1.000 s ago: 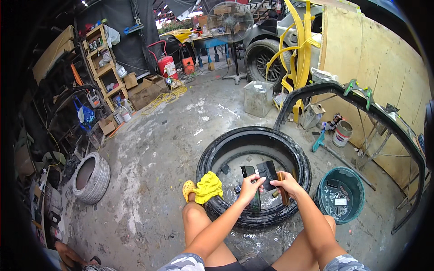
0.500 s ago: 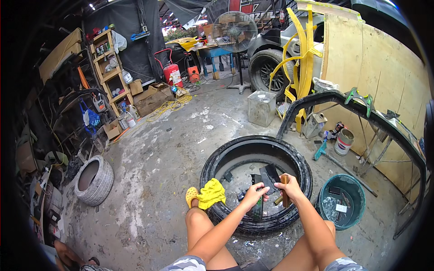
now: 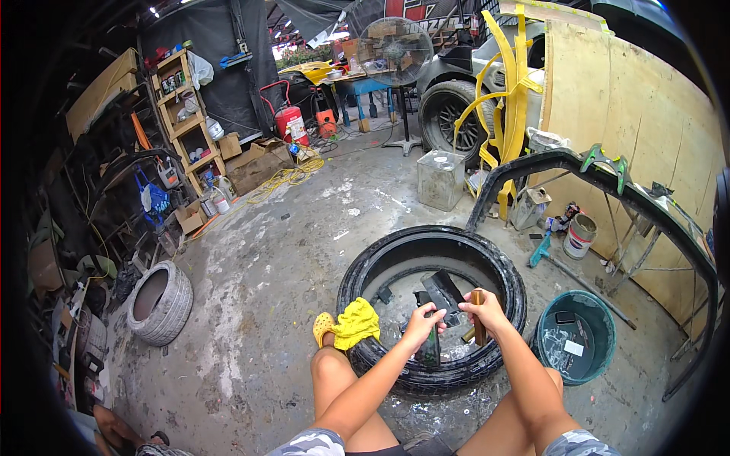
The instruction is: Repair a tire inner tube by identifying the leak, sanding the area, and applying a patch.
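A large black tyre point(image 3: 355, 266) lies flat in front of me, and both my hands are over its opening. My left hand point(image 3: 423, 325) is closed on a dark flat piece with a greenish edge point(image 3: 432, 351), which hangs below my fingers. In my right hand point(image 3: 493, 313) a brown wood-like block point(image 3: 479, 328) stands upright, gripped between thumb and fingers. Beyond my hands, black flat pieces point(image 3: 442, 290) lie inside the tyre ring. A yellow cloth point(image 3: 357, 324) drapes over the tyre's left side, beside a yellow clog point(image 3: 323, 328) on my foot.
A green bucket point(image 3: 607, 346) with water and small items stands right of the tyre. Behind it lie a long-handled squeegee point(image 3: 589, 285) and a paint can point(image 3: 580, 237). A black curved car part point(image 3: 563, 161) arches at right. Another tyre point(image 3: 161, 304) lies at left.
My left hand has shifted slightly up and left with the dark piece. My right hand still holds the brown block, nearly in place.
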